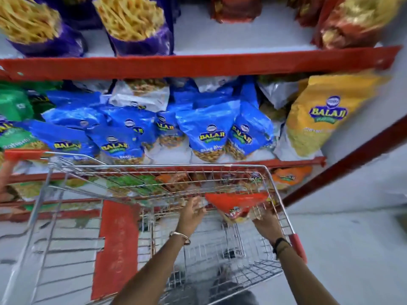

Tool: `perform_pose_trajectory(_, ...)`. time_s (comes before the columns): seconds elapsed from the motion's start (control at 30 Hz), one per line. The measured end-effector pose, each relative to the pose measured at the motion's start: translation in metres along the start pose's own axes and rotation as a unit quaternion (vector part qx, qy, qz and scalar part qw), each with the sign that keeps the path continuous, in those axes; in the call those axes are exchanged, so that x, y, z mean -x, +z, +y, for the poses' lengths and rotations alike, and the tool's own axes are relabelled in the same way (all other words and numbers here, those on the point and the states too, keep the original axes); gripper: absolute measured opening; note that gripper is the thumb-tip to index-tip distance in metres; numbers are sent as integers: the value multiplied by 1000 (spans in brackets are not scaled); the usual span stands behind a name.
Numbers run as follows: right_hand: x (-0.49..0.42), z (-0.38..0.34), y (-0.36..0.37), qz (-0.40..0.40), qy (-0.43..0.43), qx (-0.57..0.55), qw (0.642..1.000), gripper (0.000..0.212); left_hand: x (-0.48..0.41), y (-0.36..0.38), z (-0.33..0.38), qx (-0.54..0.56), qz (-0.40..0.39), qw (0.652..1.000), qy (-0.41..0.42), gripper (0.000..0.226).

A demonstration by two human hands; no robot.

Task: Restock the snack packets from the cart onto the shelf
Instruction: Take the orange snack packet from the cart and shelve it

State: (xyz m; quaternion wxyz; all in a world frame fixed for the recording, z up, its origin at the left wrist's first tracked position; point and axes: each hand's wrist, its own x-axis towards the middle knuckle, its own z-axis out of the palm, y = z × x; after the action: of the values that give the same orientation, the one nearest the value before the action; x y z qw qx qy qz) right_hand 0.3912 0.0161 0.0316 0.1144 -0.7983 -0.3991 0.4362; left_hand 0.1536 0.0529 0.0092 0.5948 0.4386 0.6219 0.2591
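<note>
A wire shopping cart (66,186) stands in front of me against the red-edged shelf (198,64). Both my arms reach into its basket. My right hand (267,223) grips the lower edge of a red-orange snack packet (237,203) at the far right corner of the basket. My left hand (193,211) is just left of that packet with fingers spread, touching or nearly touching its corner. Blue snack packets (204,133) fill the middle shelf above the cart.
Purple packets (136,27) and red packets (352,23) stand on the top shelf. A yellow packet (317,115) leans at the right end of the middle shelf; green packets (13,106) sit at its left. Orange packets (288,177) lie on the lower shelf behind the cart.
</note>
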Motion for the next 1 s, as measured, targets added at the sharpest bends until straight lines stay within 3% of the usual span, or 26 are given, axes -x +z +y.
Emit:
perform_pose_trajectory(0.07,-21,9,8,-11,2,-36,999,64,-15,13,-26,17,-4,999,-30,54)
perform_pose_trajectory(0.17,-45,17,19,-41,-43,-103,993,75,-30,34,-38,31,-17,998,-51,56)
perform_pose_trajectory(0.27,-65,25,25,-34,-22,-115,993,62,-47,54,-42,19,-22,998,-50,52)
perform_pose_trajectory(0.47,-82,26,29,78,-13,-48,996,23,-63,69,-37,50,53,994,-77,24)
perform_pose_trajectory(0.57,-77,17,27,107,-39,0,993,17,-60,63,-36,-30,121,989,-77,15)
perform_pose_trajectory(0.67,-62,5,20,113,-70,23,991,16,-56,52,-31,-1,142,990,-19,25)
perform_pose_trajectory(0.8,-37,-13,-1,135,-150,-62,978,16,-25,33,29,49,143,988,34,25)
perform_pose_trajectory(0.93,4,-46,-44,168,-260,-118,944,5,15,8,90,59,116,981,142,31)
perform_pose_trajectory(1.0,29,-69,-71,176,-317,-155,919,13,36,-5,123,38,116,975,185,31)
